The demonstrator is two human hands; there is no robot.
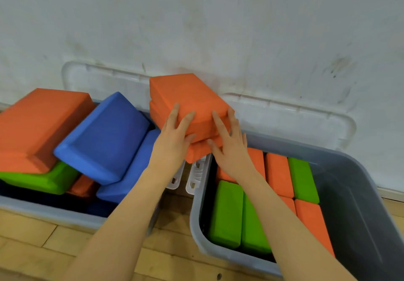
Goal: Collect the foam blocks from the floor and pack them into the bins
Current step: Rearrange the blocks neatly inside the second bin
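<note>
Head view shows left hand (175, 140) and right hand (229, 147) clasping two stacked orange blocks (188, 97) between the bins, so lower them level into the right bin (358, 193) just below the grip.

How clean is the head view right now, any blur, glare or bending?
Head view: even light, no glare; left bin's blue block and orange block motion-smeared; held orange stack and both hands sharper; wide-angle bending at right bin.
</note>
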